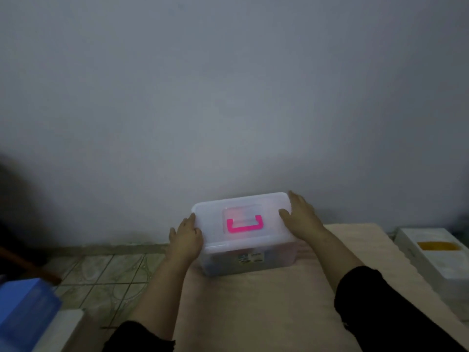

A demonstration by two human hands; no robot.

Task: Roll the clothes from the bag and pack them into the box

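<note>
A translucent plastic box (243, 260) with a closed lid and a pink handle (245, 225) stands on a beige mat (266, 306) near the wall. Dark shapes show faintly through its front wall. My left hand (185, 240) presses on the lid's left edge, fingers wrapped over the rim. My right hand (300, 214) lies flat on the lid's right side, fingers spread toward the far corner. No loose clothes or bag are in view.
A white box with a yellow patch (431, 252) lies to the right of the mat. A blue box (25, 308) sits at the lower left on tiled floor (101, 273). A plain wall rises just behind the plastic box.
</note>
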